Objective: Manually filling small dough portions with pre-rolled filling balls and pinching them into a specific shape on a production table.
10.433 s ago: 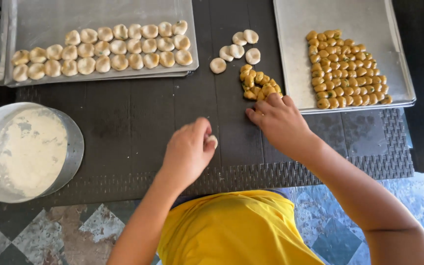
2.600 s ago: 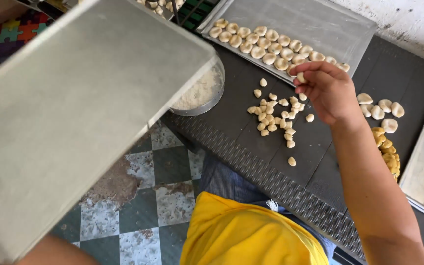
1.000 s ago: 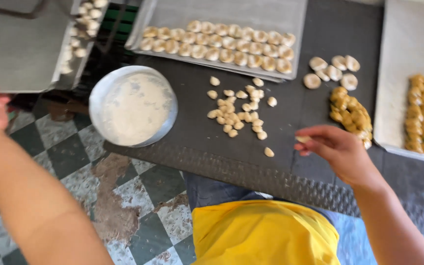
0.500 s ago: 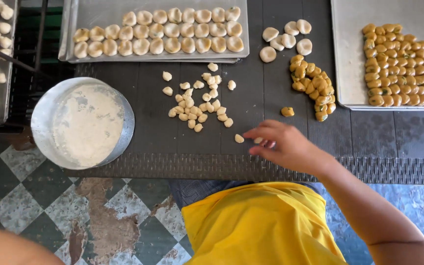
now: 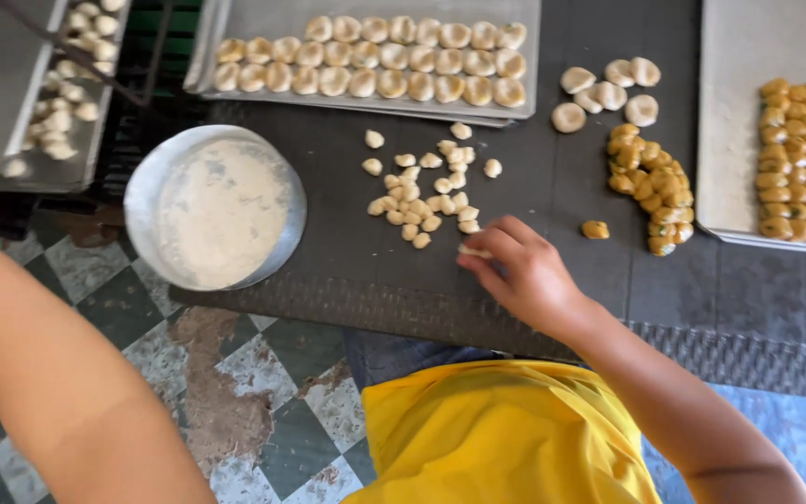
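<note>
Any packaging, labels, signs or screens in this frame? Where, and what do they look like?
None in view: only bare metal trays, a round flour pan, loose dough pieces and the right hand on the dark mat.

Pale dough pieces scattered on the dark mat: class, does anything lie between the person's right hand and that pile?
Nothing visible does. The right hand is already at the near edge of the pale dough pieces, its fingertips touching one piece. The flour bowl sits off to the left, the yellow filling balls to the right.
</note>
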